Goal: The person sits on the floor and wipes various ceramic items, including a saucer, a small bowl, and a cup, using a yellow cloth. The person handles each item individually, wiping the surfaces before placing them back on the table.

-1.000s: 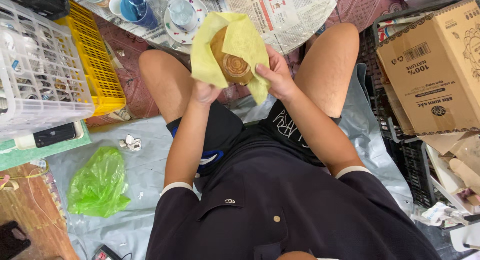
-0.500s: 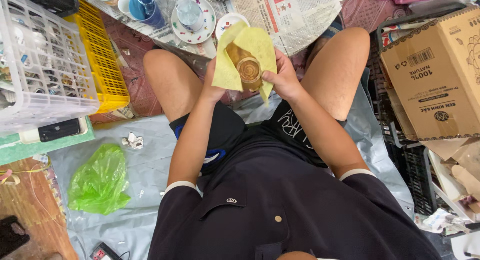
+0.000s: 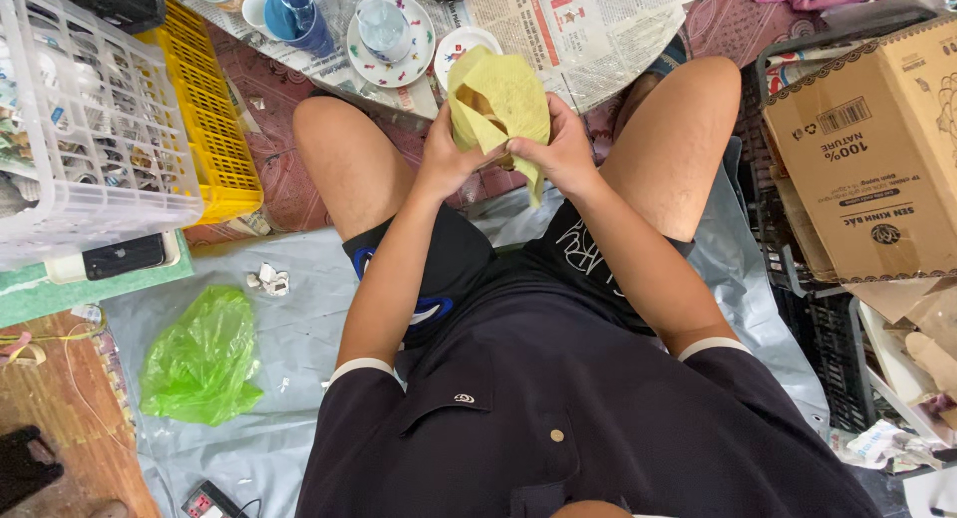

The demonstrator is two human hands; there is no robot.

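Since a moment ago the soft yellow cloth [image 3: 496, 104] has closed over the brown object that was showing in its folds; only a sliver of brown still peeks out at the top of the bundle. Both hands are clasped around it from below: the left hand [image 3: 451, 157] grips the left side of the cloth, the right hand [image 3: 560, 154] grips the right, fingers pressed into the fabric, a loose corner hanging down between them. The bundle is held up between the person's bare knees, above the near edge of the sheet of newspaper [image 3: 568, 29] spread on the floor. On that paper, toward its far left corner, stand a white floral saucer with a clear glass [image 3: 387, 34] and a blue mug [image 3: 295, 14]. A yellow plastic crate [image 3: 204, 119] sits well to the left, and a crumpled green plastic bag [image 3: 199, 358] lies on the grey tarpaulin [image 3: 299, 309].
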